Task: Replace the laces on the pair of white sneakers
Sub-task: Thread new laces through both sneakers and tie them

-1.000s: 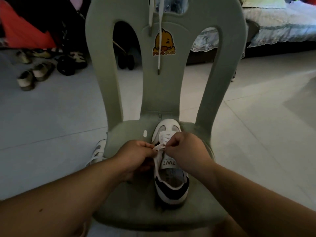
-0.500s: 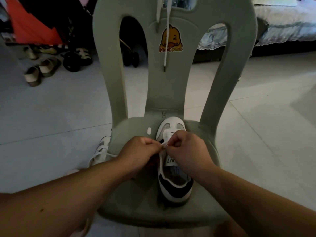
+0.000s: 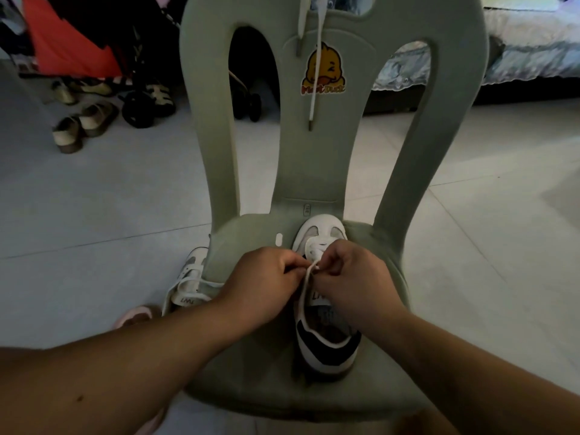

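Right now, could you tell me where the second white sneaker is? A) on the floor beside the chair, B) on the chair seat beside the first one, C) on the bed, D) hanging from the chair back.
A: the second sneaker stands on the floor beside the chair seat; only the other sneaker is on the seat.

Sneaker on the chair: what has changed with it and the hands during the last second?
No clear move. The left hand and right hand still pinch the lace over the sneaker on the chair. The other sneaker on the floor and the hanging lace stayed put.
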`<state>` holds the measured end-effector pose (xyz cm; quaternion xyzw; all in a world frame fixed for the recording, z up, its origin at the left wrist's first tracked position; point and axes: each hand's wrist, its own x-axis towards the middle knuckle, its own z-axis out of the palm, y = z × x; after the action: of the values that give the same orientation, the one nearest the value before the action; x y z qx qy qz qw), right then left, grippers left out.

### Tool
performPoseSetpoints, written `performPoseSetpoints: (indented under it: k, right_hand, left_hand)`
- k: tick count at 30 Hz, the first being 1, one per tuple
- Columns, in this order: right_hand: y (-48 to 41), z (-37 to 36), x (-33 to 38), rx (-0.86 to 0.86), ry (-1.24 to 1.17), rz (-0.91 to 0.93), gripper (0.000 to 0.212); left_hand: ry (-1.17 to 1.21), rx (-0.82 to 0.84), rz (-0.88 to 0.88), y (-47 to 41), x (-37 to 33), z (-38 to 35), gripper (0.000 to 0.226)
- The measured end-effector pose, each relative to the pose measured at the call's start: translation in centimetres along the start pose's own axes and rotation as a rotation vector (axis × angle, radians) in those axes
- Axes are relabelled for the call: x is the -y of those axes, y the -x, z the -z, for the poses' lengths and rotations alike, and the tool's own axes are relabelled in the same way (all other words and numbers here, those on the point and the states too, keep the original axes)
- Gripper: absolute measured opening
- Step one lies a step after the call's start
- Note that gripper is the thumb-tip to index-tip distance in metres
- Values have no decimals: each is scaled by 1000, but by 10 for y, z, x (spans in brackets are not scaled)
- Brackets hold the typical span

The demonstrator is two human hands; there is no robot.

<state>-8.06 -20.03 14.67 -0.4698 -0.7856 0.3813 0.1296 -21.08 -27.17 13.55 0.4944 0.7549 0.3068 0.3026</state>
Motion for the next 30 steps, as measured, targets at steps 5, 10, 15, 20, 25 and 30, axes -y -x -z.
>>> performPoseSetpoints:
  k: [5,10,15,20,25,30]
  right_hand:
    - [-10,3,2,76,151,55,20]
    - [-10,7,0,171,86,80,28]
    - [-9,4,2,205,262,151,27]
    - [-14,4,1,161,275,178,24]
    - [-13,5,1,159,270,167,29]
    - [-11,3,2,160,259,168,30]
  left_hand:
    - [184,17,112,-4,1,-2,14]
    - [651,164,427,-8,3,2,10]
    - [278,75,234,-12,0,8,14]
    - [871,-34,293,-7,1,33,19]
    - [1226,-63,343,-1,30,74,28]
    - [60,282,227,11,58,101,23]
